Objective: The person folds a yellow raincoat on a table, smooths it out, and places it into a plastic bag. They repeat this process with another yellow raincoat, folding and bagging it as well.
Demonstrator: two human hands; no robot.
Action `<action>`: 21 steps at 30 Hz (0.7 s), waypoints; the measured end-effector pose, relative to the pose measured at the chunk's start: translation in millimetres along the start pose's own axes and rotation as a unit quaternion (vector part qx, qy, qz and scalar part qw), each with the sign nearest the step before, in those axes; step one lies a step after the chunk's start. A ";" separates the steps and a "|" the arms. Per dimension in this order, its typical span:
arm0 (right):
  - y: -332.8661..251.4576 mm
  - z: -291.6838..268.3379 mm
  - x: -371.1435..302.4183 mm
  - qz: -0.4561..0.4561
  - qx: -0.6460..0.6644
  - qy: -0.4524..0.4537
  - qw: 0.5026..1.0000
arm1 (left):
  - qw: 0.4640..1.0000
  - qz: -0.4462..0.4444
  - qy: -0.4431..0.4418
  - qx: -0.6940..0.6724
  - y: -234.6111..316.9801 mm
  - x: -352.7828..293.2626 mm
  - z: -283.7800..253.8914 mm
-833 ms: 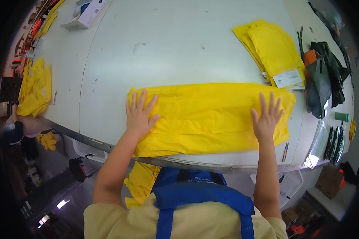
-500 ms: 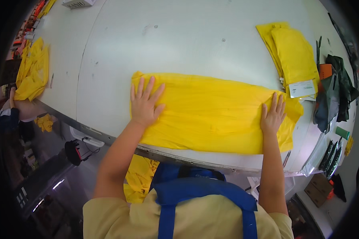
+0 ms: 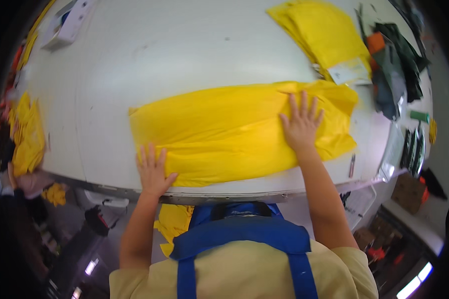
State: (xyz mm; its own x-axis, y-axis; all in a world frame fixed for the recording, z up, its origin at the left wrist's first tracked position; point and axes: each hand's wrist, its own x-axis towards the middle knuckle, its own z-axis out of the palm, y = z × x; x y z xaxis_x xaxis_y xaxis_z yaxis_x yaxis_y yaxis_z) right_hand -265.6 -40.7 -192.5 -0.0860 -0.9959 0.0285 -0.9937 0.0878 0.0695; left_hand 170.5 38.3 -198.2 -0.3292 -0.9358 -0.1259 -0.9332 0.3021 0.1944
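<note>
A long folded piece of yellow fabric (image 3: 224, 132), thin with fine creases, lies across the table in front of me. My left hand (image 3: 153, 172) rests with fingers spread on its near left corner, partly over its left edge. Toward the other end, my right hand (image 3: 302, 127) lies flat on the cloth, fingers apart. Beyond my right hand the fabric is loose and bunched. Neither hand grips anything.
A folded yellow stack (image 3: 329, 35) with a white card (image 3: 349, 72) lies at far right, beside dark green and grey cloth (image 3: 394, 74). A pen-like tool (image 3: 352, 166) is near the right edge. At left are a white box (image 3: 67, 25), yellow cloth (image 3: 27, 134) and another person's arm (image 3: 15, 177).
My left hand has slid from the fabric's far left corner toward its near left corner. My right hand has moved farther from me across the cloth. The whole view has turned and shifted.
</note>
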 end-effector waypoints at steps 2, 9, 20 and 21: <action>5.1 -3.1 -2.9 -0.005 0.031 -0.003 0.999 | 1.000 0.002 0.012 -0.002 -2.3 2.0 -3.0; 73.1 -2.5 -118.8 0.433 0.457 0.207 0.749 | 0.989 0.073 0.088 -0.097 42.3 82.4 -68.8; 64.6 -20.8 -104.7 0.429 0.870 0.218 0.107 | 0.933 0.109 -0.302 -0.165 345.4 374.8 -30.3; 64.2 -22.0 -103.4 0.432 0.863 0.231 0.121 | 0.913 0.091 -0.360 -0.170 354.6 383.2 -26.9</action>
State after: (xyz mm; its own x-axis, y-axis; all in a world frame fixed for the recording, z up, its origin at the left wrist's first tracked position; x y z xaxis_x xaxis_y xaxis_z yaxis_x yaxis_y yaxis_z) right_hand -318.9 68.4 -169.0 -0.5945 -0.4895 -0.6380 0.8039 -0.3781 -0.4590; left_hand -282.8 -218.1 -151.4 -0.5977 -0.4770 -0.6444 -0.7954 0.2518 0.5513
